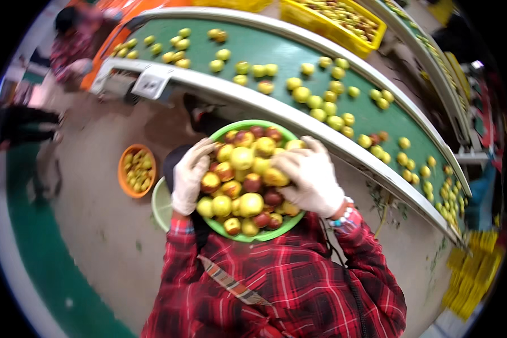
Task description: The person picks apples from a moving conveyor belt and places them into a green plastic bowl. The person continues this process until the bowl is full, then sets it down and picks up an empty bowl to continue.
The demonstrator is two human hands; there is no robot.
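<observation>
A round green plastic basin (253, 123) heaped with yellow-green and red-brown jujubes (241, 158) rests against my body at lap height. My left hand (191, 176), in a white glove, grips the basin's left rim, its fingertips touching fruit inside. Over the right side of the heap is my right hand (310, 179), also gloved. Its fingers are bent around a yellow-brown jujube (275, 177); whether it is gripped or only touched is hidden by the hand.
A green conveyor belt (279, 48) with scattered jujubes curves past in front. An orange basin (152, 186) of jujubes and a pale green container (161, 207) stand at left. A yellow crate (327, 27) of fruit is beyond the belt. Yellow crates (473, 270) are at right; a person (74, 46) is at upper left.
</observation>
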